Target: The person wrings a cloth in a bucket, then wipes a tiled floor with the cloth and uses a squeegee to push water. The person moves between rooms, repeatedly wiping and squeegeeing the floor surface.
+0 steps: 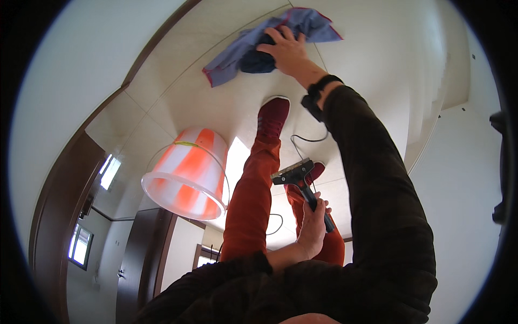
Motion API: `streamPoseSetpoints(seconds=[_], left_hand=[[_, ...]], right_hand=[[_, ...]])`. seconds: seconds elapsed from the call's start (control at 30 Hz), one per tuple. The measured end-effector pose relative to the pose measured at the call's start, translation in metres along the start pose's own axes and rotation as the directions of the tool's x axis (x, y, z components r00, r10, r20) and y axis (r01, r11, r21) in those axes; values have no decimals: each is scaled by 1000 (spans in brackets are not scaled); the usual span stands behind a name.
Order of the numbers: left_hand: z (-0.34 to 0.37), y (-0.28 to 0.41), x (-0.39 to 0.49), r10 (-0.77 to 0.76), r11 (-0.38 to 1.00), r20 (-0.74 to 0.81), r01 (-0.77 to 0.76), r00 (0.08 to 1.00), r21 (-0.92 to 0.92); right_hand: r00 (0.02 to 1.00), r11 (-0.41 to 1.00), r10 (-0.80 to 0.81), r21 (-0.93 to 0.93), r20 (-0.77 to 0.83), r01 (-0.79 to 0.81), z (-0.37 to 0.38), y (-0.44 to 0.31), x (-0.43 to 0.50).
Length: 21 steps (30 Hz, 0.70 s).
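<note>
My right hand (289, 52), a dark band at its wrist, is pressed with spread fingers onto a blue-grey cloth (226, 60) with red edging. The cloth lies bunched on the pale tiled floor. Under my palm is a dark bunched patch (259, 60); whether it is a wet part or a second cloth, I cannot tell. My left hand (313, 227) is wrapped around the black handle of a wide-blade scraper (297, 174). Held in front of my legs, the scraper has its blade end pointing away from me, clear of the cloth.
An orange-and-white striped plastic bucket (190, 174) with a wire handle stands left of my legs. A thin dark cable (311, 140) loops near my feet. White walls rise on both sides, the left one with a brown skirting (149, 48). A dark door (141, 259) stands behind.
</note>
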State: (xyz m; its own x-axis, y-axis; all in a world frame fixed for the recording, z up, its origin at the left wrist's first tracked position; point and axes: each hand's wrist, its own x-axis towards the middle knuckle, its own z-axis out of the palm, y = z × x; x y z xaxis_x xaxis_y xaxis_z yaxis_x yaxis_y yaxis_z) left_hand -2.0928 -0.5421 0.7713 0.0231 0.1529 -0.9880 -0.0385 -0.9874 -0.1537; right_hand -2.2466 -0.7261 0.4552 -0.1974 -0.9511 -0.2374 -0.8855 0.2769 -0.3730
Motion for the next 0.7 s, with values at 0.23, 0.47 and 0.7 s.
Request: streamPoseSetpoints(seconds=[0.23, 0.47, 0.7], left_hand=[[-8, -29, 8, 102, 993, 21, -103, 995, 50], [-44, -83, 33, 293, 926, 142, -318, 945, 204], [-97, -119, 3, 371, 878, 275, -432, 887, 206]], right_hand=[[902, 926, 343, 70, 263, -372, 18, 9, -190], [718, 874, 330, 88, 612, -477, 49, -13, -325], [834, 639, 545, 598, 92, -484, 21, 34, -367]])
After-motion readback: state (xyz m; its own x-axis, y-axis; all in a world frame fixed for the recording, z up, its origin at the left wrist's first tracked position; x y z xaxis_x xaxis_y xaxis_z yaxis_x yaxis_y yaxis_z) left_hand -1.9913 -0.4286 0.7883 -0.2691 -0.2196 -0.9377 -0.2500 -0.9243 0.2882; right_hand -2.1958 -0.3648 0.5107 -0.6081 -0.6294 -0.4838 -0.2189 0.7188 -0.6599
